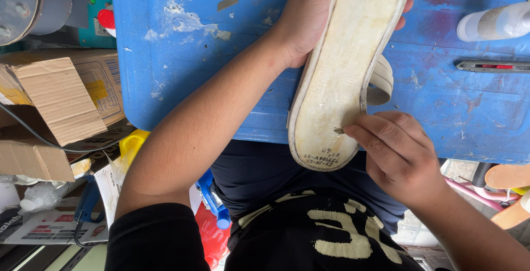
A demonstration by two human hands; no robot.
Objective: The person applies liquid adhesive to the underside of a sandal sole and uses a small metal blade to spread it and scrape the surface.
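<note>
my left hand [309, 17] is clamping the pale shoe sole [345, 67] flat-side up over the blue table [182, 56] to steady it, while my right hand [395, 152] is pinching a small tool [338, 131] against its edge.

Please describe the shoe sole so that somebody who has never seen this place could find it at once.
Start at the blue table. The sole stands slanted over its near edge, the left hand gripping its far end and the right hand pinching at its rim. It is the only long, oval, cream-white piece with a raised edge; the bottle and the knife to its right lie flat.
</note>
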